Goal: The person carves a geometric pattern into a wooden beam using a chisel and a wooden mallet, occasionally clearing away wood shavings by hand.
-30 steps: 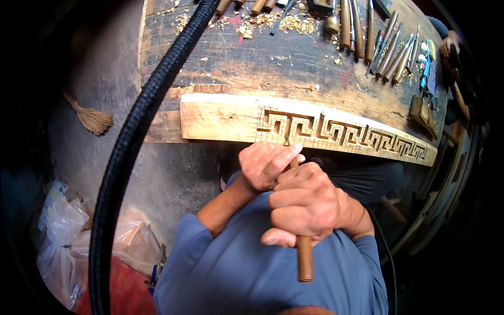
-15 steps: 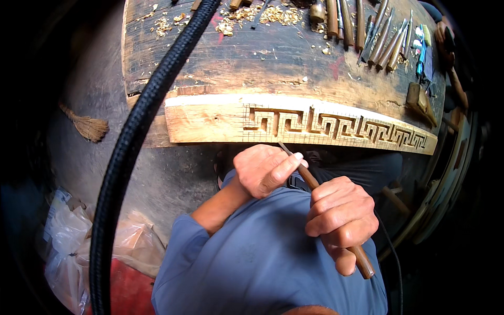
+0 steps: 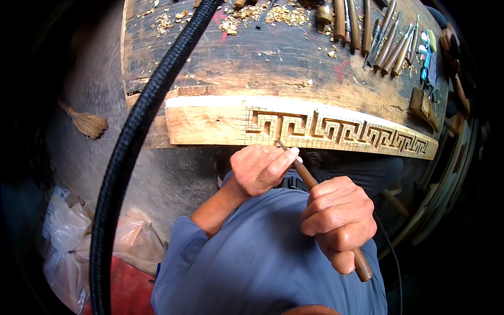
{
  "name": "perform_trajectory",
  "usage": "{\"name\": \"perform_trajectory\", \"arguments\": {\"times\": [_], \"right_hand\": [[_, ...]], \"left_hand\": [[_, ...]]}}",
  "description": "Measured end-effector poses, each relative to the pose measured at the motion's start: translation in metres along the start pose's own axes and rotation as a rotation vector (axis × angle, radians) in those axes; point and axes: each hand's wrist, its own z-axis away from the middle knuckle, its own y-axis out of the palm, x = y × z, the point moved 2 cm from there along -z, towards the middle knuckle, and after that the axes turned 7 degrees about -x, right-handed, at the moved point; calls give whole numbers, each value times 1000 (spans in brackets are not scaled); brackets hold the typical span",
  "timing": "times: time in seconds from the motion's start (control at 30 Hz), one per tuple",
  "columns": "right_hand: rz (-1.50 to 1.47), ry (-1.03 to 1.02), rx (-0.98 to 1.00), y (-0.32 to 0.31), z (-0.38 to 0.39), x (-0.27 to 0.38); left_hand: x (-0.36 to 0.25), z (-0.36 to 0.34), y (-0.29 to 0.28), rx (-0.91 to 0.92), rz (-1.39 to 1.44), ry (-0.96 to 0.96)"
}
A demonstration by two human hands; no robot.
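Mid-frame, the chisel (image 3: pixel 306 175), gripped by the right hand (image 3: pixel 340 218) and pinched by the left hand (image 3: pixel 261 169), could, if overpushed, chip the board (image 3: pixel 202 122).

Chisel (image 3: pixel 306 175): mid-handle hidden within the right hand (image 3: pixel 340 218); contact of tip with carved board (image 3: pixel 202 124) too small to tell.
Left hand (image 3: pixel 262 169): most finger ends hidden beneath it.
Braided cable (image 3: pixel 126 142): cut off at both ends (it also masks part of the bench (image 3: pixel 231 65) at left).
Far tools (image 3: pixel 387 46): several cut off by the picture's edge.
Second person (image 3: pixel 460 94), far right: largely lost in shadow.
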Motion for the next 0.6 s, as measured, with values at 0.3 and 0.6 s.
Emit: {"name": "perform_trajectory", "arguments": {"times": [0.3, 0.6], "right_hand": [[31, 78, 53, 4, -11, -9], [68, 156, 190, 16, -17, -18]], "left_hand": [[0, 5, 0, -37, -6, 0], [3, 11, -3, -52, 34, -34]]}}
